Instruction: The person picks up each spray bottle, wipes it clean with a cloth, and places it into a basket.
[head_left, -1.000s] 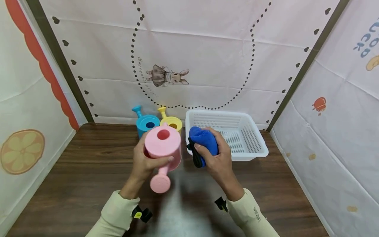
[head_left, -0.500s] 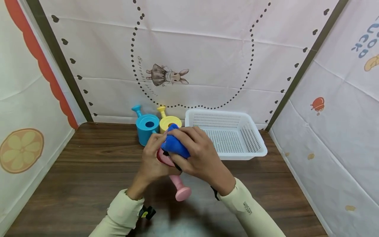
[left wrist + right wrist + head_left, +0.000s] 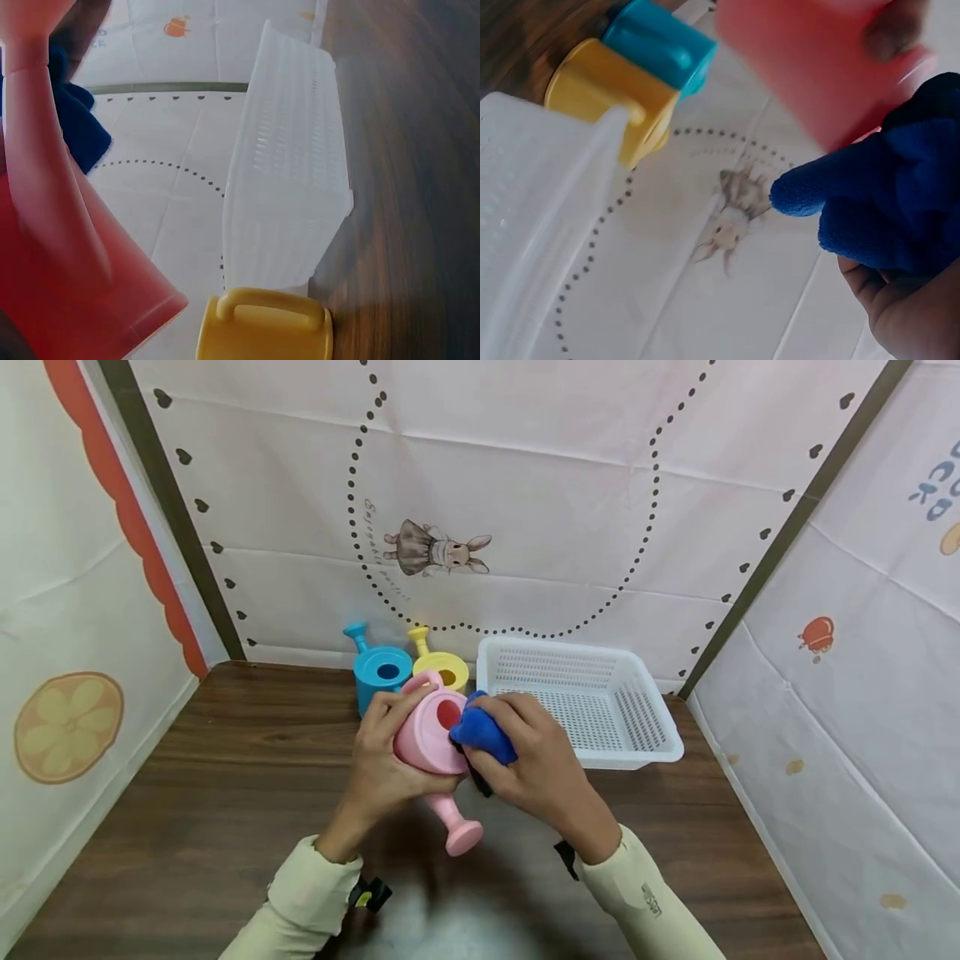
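My left hand (image 3: pixel 386 760) grips a pink watering can (image 3: pixel 423 735) around its body, its spout and round rose pointing down toward me. The can is tilted, with its top and the round filling hole turned to the right. In my right hand (image 3: pixel 543 768) is a bunched blue cloth (image 3: pixel 483 732) with a black strip hanging from it. The cloth lies right at the can's top rim, beside the hole. From the right wrist view, the blue cloth (image 3: pixel 885 187) sticks out in folds past my fingers, close to the pink can (image 3: pixel 802 67).
Behind the pink can, a blue watering can (image 3: pixel 381 672) and a yellow watering can (image 3: pixel 450 670) stand side by side against the back wall. To their right is a white perforated basket (image 3: pixel 652 710). All stand on a dark wooden table (image 3: pixel 225 760).
My right hand brought the cloth left over the pink can's top, then shifted slightly right, uncovering the hole. My left hand turned the can, so its top now faces right.
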Demonstrator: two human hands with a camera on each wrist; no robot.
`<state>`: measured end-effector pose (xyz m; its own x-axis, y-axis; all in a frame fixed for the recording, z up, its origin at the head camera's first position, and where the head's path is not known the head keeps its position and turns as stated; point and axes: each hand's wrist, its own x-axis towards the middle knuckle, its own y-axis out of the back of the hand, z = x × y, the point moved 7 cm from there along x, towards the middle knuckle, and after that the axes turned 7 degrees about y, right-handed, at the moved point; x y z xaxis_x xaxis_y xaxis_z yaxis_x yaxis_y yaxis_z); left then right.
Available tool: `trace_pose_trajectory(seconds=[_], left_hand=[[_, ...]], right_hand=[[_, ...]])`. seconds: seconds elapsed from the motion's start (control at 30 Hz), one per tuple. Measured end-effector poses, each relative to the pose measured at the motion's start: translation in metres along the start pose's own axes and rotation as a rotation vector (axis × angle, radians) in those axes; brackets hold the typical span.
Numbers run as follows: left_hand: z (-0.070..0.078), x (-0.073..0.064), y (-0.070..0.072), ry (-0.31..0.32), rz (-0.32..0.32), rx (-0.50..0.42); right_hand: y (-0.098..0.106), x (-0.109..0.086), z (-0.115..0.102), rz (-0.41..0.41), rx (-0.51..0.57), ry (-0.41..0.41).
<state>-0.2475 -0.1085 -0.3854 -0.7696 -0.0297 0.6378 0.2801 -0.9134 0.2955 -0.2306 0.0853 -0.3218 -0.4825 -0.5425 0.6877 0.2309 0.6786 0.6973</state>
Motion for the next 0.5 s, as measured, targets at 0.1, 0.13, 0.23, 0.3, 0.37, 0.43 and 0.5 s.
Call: trace_pose_trajectory(seconds=[0.1,0.13,0.23,0.3,0.37,0.43,0.5], left_hand=[[0.001,0.001,-0.004,-0.013,-0.013,0.051],[0.002,0.001,-0.005,-0.025,-0.015,0.065],[0.005,-0.001,-0.010,-0.077,-0.026,0.094],[0.006,-0.004,-0.012,-0.107,-0.028,0.099],[0.007,-0.007,-0.014,-0.124,-0.026,0.104],[0.007,-0.010,-0.015,-0.126,-0.024,0.094],[0.007,-0.012,-0.015,-0.119,-0.021,0.080]], right_hand=[[0.000,0.001,-0.017,-0.007,-0.024,0.082],[0.000,0.002,-0.021,-0.007,-0.038,0.104],[-0.001,0.010,-0.028,-0.001,-0.083,0.134],[0.000,0.016,-0.026,0.013,-0.112,0.129],[0.001,0.022,-0.020,0.026,-0.132,0.116],[0.003,0.025,-0.011,0.038,-0.144,0.094],[0.004,0.024,0.000,0.048,-0.140,0.060]])
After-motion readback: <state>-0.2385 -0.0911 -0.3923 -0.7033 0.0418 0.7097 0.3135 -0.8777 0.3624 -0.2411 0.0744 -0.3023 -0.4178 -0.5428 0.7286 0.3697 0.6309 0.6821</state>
